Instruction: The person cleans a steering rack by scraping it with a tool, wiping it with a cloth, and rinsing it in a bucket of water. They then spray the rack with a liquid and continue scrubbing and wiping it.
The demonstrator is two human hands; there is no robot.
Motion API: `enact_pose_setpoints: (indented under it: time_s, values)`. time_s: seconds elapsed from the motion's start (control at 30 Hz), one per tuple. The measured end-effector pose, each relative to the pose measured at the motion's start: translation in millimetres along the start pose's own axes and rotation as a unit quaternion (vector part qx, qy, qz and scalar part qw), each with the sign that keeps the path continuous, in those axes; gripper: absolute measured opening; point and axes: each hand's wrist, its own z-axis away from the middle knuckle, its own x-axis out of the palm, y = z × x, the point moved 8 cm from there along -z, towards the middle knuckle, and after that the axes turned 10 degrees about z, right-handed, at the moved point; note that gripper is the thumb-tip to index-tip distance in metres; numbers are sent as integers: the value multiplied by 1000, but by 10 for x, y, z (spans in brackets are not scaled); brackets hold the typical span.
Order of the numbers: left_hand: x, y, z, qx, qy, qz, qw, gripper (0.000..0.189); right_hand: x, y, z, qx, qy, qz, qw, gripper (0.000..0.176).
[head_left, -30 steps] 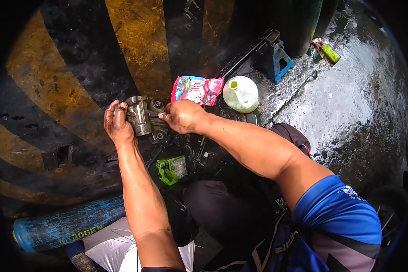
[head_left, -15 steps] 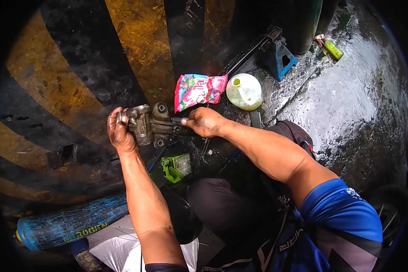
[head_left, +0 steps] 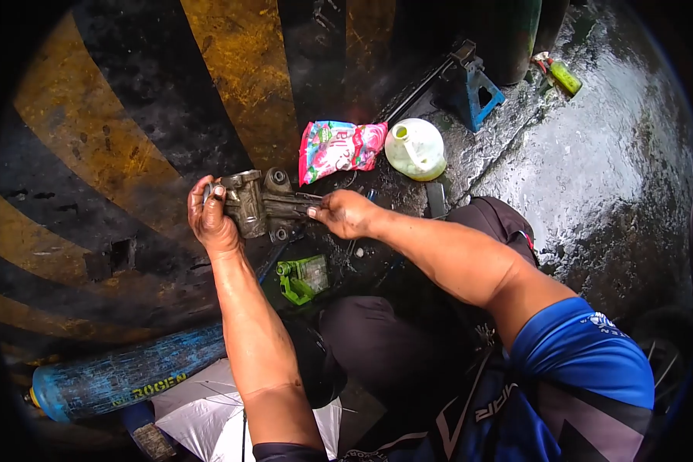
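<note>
My left hand [head_left: 214, 219] is wrapped round the left end of a greasy cast-metal housing [head_left: 250, 206], with the thumb on top. The housing has a thick round body, bolt-hole lugs above and below, and a narrower neck pointing right. At the neck's right end is my right hand [head_left: 345, 214], its thumb and fingers pinched together. What they pinch is mostly hidden; a thin dark piece shows at the fingertips. Just beyond the right hand lies a pink printed packet [head_left: 341, 152], beside a whitish plastic jug [head_left: 415, 150]. Below the housing is a bright green cut-open plastic container [head_left: 302, 279].
A blue jack stand [head_left: 477, 96] and a green spray bottle [head_left: 564, 78] stand farther back on the wet, oily floor [head_left: 585, 162]. A worn blue gas cylinder [head_left: 123, 375] lies at lower left by a silvery sheet [head_left: 208, 408]. Yellow-black stripes [head_left: 231, 69] cover the left surface.
The view has shifted slightly. The housing and my left hand sit a little farther right and higher. My right hand keeps its pinch near the neck's end.
</note>
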Motion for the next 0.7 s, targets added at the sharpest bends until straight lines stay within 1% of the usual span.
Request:
enact_pose_setpoints:
  time_s: [0.03,0.07,0.1,0.13,0.17,0.2,0.23,0.27,0.3,0.33,0.4,0.43,0.47,0.53,0.6,0.63,0.67,0.7]
  values:
    - [-21,14,14,13,44,-24,999,36,-188,-360,180,24,-19,28,999,40]
    - [-54,18,61,20,87,-53,995,32,-173,-663,219,26,-18,26,999,40]
    - [10,27,69,4,100,-61,993,28,-140,-775,190,135,39,-34,990,41]
    - [74,30,82,1,98,-63,993,28,-149,-813,212,240,94,-90,962,42]
    - [92,30,86,1,111,-62,992,28,-16,-888,179,273,9,-256,927,46]
    - [100,49,100,0,122,-63,990,28,10,-845,246,275,11,-259,926,46]
    - [88,62,82,4,113,-68,991,28,50,-792,308,275,-14,-271,922,46]
    - [128,89,97,17,101,-26,994,28,39,-834,325,274,-39,-280,919,46]
    - [121,87,113,14,114,-31,993,28,44,-838,335,300,-44,-307,902,47]
    - [99,74,151,7,127,-37,991,28,57,-858,285,300,-45,-309,901,47]
    - [78,87,168,8,123,-48,991,28,127,-1019,141,286,-39,-483,827,49]
    - [90,108,142,12,119,-55,991,28,121,-966,263,342,-4,-355,870,50]
    - [105,124,123,20,109,-38,993,28,56,-1059,367,292,-14,-286,912,51]
    - [34,84,154,8,125,-35,991,27,94,-1010,318,264,-31,-295,918,51]
    - [21,76,167,6,125,-46,991,27,-55,-1083,132,242,25,-313,918,49]
    - [21,85,151,8,124,-55,991,27,-59,-1096,-57,191,36,-366,910,47]
    - [-11,81,149,10,123,-56,991,27,-64,-1133,8,189,36,-367,910,47]
    - [-48,67,153,9,128,-60,990,27,-88,-1200,147,190,29,-301,934,47]
